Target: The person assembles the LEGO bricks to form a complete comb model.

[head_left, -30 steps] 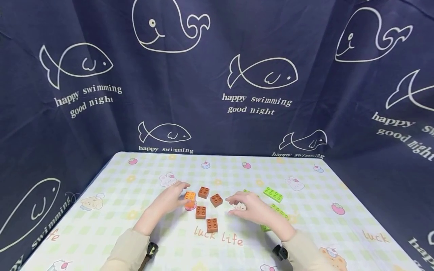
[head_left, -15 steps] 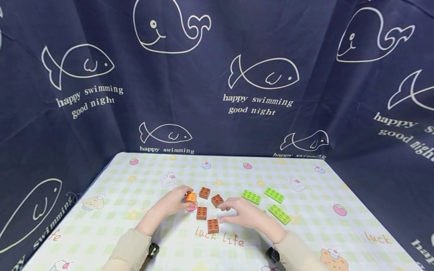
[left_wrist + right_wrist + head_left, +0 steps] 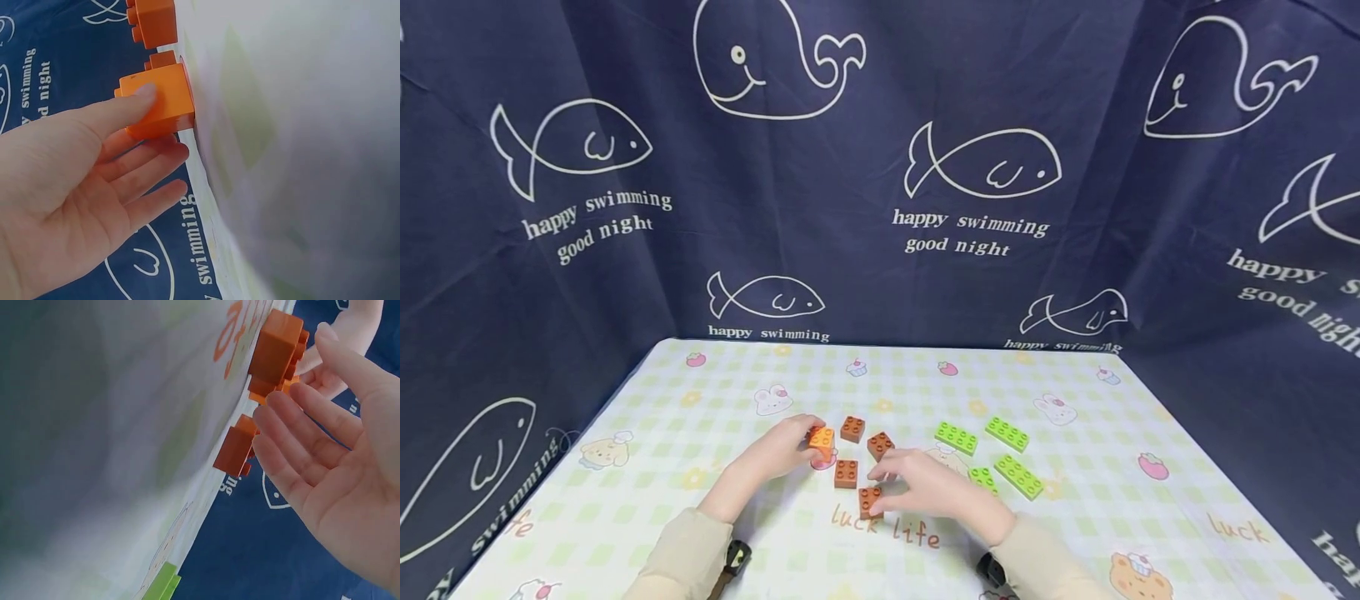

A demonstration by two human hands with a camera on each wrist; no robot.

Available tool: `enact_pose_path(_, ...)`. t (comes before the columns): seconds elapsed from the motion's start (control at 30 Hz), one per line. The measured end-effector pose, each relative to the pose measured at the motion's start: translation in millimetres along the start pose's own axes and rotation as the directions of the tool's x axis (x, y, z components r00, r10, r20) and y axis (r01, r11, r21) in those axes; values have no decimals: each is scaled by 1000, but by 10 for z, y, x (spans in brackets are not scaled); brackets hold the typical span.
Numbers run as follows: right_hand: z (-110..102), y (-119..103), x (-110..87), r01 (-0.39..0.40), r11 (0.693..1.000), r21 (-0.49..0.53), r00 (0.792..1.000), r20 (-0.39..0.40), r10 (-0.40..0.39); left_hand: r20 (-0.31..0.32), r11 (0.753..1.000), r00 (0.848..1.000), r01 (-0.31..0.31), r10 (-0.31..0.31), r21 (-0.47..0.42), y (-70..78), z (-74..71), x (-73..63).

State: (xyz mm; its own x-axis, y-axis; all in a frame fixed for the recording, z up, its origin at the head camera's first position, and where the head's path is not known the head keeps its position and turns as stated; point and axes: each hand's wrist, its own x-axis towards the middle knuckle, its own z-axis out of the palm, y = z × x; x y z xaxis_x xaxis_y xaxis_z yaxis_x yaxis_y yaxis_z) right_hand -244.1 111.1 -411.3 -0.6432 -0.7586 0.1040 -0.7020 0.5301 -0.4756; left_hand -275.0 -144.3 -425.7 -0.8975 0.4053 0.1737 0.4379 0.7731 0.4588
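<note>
My left hand (image 3: pixel 775 450) grips an orange toy building brick (image 3: pixel 822 439) at the left of the group. In the left wrist view the thumb lies on the brick's near face, with fingers behind it; the brick appears to be on the table. My right hand (image 3: pixel 928 485) hovers over the front brown brick (image 3: pixel 868 501), thumb and fingers spread. The right wrist view shows that brown brick (image 3: pixel 275 347) by the thumb tip, with a gap to the fingers (image 3: pixel 297 434). Other square brown bricks (image 3: pixel 846 473) lie between the hands, one partly behind the right fingers.
Several long green bricks (image 3: pixel 1018 477) lie right of my right hand; one of them (image 3: pixel 981 478) is partly covered by it. A patterned cloth (image 3: pixel 700 525) covers the table. Behind it hangs a dark blue curtain (image 3: pixel 865 283) with whale and fish drawings.
My right hand has moved left and nearer, away from the green bricks to the front brown brick. My left fingers have closed around the orange brick.
</note>
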Motion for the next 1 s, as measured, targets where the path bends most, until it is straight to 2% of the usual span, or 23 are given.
enact_pose_path(0.17, 22, -39, 19, -21, 999, -40, 1000, 12, 22, -7, 999, 999, 40, -40, -11, 5, -14, 9)
enact_pose_path(0.33, 34, -54, 37, -26, 997, -75, 999, 18, 27, -12, 998, 998, 55, -55, -8, 12, -24, 18)
enact_pose_path(0.7, 49, -44, 41, -37, 998, -57, 997, 59, 40, -15, 996, 997, 74, -75, -51, 19, -13, 18)
enact_pose_path(0.83, 63, -41, 39, -46, 997, -56, 997, 67, 50, -17, 995, 997, 76, -78, -72, 21, -4, 2)
enact_pose_path(1.0, 64, -64, 35, -62, 997, -47, 995, 74, 66, -4, 995, 999, 44, -45, -85, 2, 6, -15)
